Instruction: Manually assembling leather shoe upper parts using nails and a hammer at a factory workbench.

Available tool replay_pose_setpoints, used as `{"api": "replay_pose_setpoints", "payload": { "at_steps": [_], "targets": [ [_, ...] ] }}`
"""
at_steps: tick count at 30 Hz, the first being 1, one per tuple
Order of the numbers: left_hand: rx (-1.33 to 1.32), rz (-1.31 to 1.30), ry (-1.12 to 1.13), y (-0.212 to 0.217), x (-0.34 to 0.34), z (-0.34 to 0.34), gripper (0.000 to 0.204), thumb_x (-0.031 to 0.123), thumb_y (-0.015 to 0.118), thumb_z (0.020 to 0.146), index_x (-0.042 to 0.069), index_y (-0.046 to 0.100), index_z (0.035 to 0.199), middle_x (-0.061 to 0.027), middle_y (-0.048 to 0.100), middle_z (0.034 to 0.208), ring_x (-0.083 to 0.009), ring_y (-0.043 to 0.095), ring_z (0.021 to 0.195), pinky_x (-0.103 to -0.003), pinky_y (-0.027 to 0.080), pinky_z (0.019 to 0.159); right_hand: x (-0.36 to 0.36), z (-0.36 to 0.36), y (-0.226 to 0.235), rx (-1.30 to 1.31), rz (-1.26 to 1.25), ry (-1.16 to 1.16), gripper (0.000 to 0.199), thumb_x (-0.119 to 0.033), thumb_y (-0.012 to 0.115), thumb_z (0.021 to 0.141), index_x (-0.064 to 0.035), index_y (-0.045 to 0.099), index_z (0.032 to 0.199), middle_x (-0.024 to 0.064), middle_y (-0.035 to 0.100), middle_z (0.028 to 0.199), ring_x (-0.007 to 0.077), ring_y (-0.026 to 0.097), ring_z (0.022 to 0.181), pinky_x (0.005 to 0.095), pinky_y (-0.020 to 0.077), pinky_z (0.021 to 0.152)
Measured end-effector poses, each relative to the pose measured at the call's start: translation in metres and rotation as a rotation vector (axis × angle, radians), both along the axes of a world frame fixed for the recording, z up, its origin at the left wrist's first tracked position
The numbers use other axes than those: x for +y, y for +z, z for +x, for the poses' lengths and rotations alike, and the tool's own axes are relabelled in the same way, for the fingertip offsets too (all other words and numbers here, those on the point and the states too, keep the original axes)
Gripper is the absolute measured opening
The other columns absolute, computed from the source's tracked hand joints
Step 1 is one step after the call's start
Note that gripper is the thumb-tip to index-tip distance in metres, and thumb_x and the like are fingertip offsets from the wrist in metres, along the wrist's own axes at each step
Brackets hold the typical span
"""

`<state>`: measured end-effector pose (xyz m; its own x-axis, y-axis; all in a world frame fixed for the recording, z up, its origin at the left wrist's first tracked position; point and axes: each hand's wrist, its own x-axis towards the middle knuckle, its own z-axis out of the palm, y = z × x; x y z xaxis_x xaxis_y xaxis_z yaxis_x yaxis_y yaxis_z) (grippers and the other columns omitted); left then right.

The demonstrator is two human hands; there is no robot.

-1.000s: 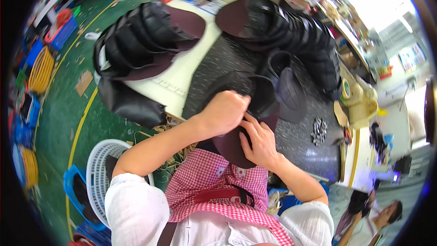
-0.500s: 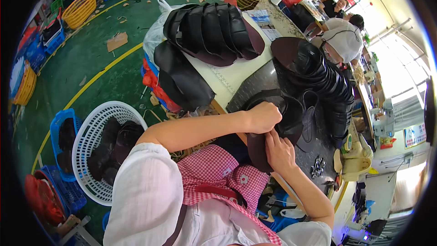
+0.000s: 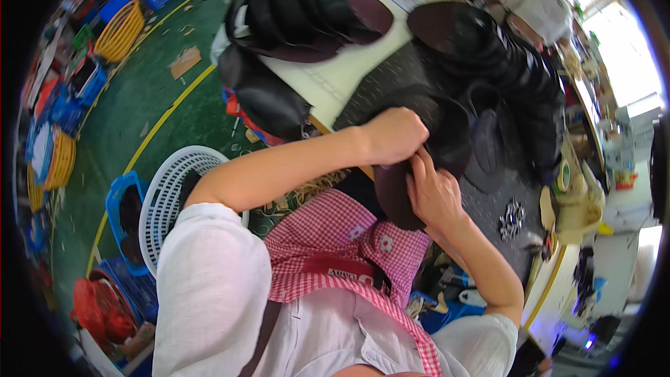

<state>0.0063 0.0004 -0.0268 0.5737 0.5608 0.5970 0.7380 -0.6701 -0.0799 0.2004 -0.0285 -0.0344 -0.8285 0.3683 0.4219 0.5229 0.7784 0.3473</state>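
Dark shoe upper piece (image 3: 395,195) lies at the centre of the frame, at the near edge of the work table (image 3: 335,84), and both hands are on it. The left hand (image 3: 392,134) is curled into a loose fist on the top of the piece, fingers bent under, and it presses or pinches the upper edge; the exact grip is hidden by the knuckles. The right hand (image 3: 433,192) lies just below and to the right, its fingers closed around the right side of the same piece, with the fingertips meeting the left hand.

Just right of the hands, more dark leather parts (image 3: 481,146) lie on the black mat of the table. A row of stacked black uppers (image 3: 300,10) is in the upper middle of the frame, and another row (image 3: 502,56) runs along the upper right. A small heap of metal pieces (image 3: 513,216) is at the right. On the green floor (image 3: 139,112) at the left, a white round basket (image 3: 171,192) stands beside the person, who wears a red checked apron (image 3: 328,237).
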Motion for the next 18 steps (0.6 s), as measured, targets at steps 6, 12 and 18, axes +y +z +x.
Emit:
{"api": "replay_pose_setpoints", "payload": {
  "at_steps": [6,12,18],
  "targets": [
    [-0.171,0.084,0.087,-0.018,-0.022,0.014,0.037,0.024,0.062,0.086,-0.005,0.062,0.110,-0.0218,0.062,0.116,-0.0302,0.057,0.108,-0.038,0.054,0.085,0.005,0.044,0.007,0.391,-0.287,0.076,0.037,-0.011,0.066,0.083,-0.0021,0.057,0.117,0.0182,0.059,0.124,0.0346,0.064,0.100,0.0418,0.0511,0.086],
    [-0.139,-0.069,0.112,-0.018,-0.050,0.007,0.065,0.036,0.065,0.087,-0.002,0.048,0.137,-0.0244,0.030,0.151,-0.0401,0.036,0.135,-0.044,0.030,0.113,-0.005,0.323,-0.019,0.798,0.281,-0.889,0.037,-0.021,0.047,0.101,0.0011,0.052,0.129,0.0197,0.053,0.134,0.0357,0.049,0.127,0.0434,0.0364,0.108],
    [-0.258,0.387,0.169,0.053,-0.003,-0.021,0.052,0.012,0.062,0.085,0.009,0.050,0.136,-0.0155,0.047,0.142,-0.0368,0.045,0.129,-0.045,0.035,0.108,-0.021,0.442,-0.071,0.485,0.106,-1.191,0.034,-0.025,0.052,0.096,0.0017,0.059,0.116,0.0210,0.058,0.119,0.0394,0.056,0.106,0.0461,0.0436,0.092]
  ]
}}
